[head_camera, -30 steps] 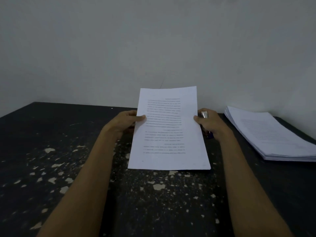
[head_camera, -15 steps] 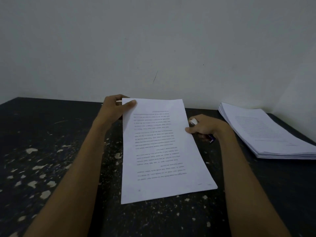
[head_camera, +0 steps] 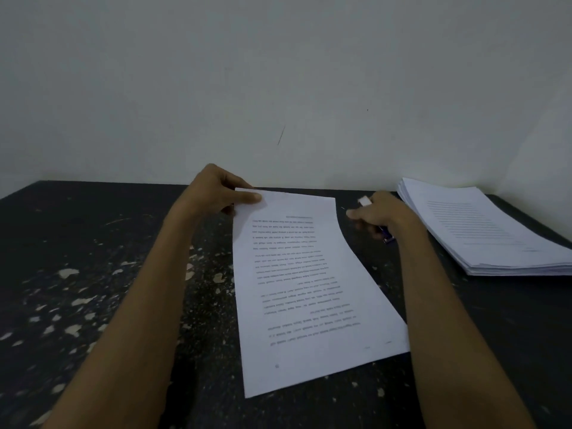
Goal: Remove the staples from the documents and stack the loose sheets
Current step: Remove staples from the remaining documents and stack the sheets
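A white printed document (head_camera: 309, 289) lies lengthwise on the dark table (head_camera: 93, 258), its text upside down to me. My left hand (head_camera: 216, 193) pinches its far left corner, thumb on top, lifting that corner slightly. My right hand (head_camera: 380, 216) is off the paper, just right of its far right corner, gripping a staple remover (head_camera: 376, 218) with a white tip and a blue end showing. A tiny staple-like speck lies between the paper edge and my right forefinger.
A thick stack of loose white sheets (head_camera: 483, 227) sits at the far right of the table, near the wall corner. The tabletop is black with pale chipped patches on the left and front. A plain wall rises behind.
The document went from held upright in both hands to lying flat on the table. My left hand slid to its far left corner; my right hand let go and moved right.
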